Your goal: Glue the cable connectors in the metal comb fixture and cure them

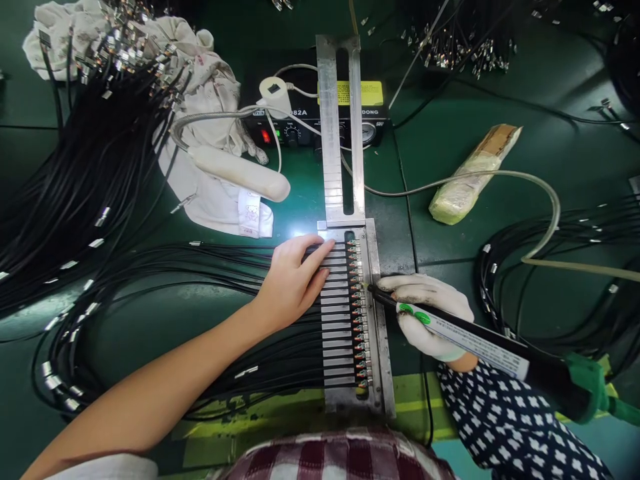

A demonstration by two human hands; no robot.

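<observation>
My left hand (pixel 295 277), bare and with fingers apart, rests over the left edge of a slotted metal fixture (pixel 371 320), touching the black cables (pixel 220 257) laid across it. In its slots the cables lie side by side, their small metal connectors (pixel 359 328) lined up in a column with coloured wires showing. My right hand (pixel 435 310), in a white glove, is closed around a black dispensing syringe (pixel 475 340) with a white label and green cap. The syringe's tip points left at a connector near the middle of the column, but whether it touches is unclear.
Behind the fixture stands a black dispenser box (pixel 300 133) with a dial and gauge. A lit white lamp (pixel 240 173) hangs at left near a white glove and cable bundles (pixel 95 167). A wrapped block (pixel 475 173) and coiled cables (pixel 540 267) lie right.
</observation>
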